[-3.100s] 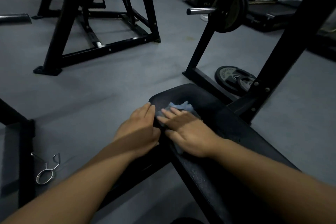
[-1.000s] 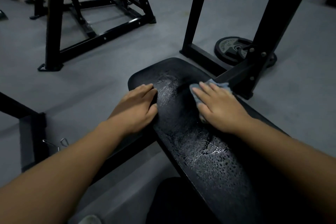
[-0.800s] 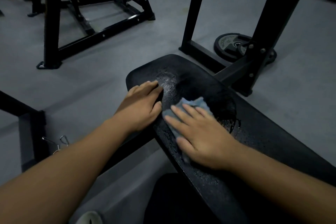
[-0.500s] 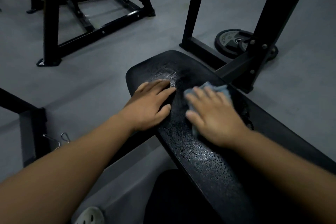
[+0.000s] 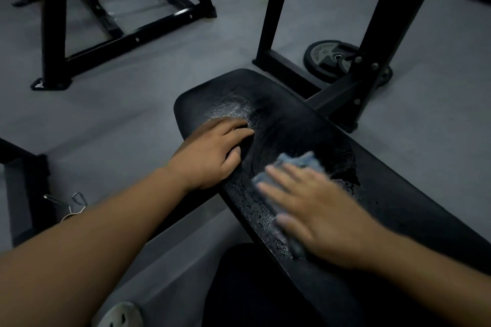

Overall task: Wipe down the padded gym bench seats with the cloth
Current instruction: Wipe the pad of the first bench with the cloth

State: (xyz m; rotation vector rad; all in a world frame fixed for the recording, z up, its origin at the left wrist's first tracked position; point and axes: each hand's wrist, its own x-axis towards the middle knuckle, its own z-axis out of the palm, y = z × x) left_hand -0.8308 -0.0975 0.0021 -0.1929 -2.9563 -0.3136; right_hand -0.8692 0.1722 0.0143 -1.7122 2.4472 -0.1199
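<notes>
Closest to me, my right hand lies flat on the padded worktop, its outline blurred. Its fingers are stretched straight and spread, grasping nothing, and they press the blue-grey cloth against the black padding. The cloth is bunched under my palm, and a crumpled edge of it shows past my fingertips, near the middle of the pad. Water beads glisten on the padding along the near edge, beside that hand.

To the left, my left hand rests on the pad's left edge. Its fingers are relaxed and laid out flat on the surface, holding nothing, apart from the cloth. Just beyond them a wet, shiny patch covers the rounded far end of the pad.

On the grey floor by my left forearm lies a metal spring clip. Farther off, right of the pad, a weight plate lies flat beside a black rack upright. A second black frame stands at far left.
</notes>
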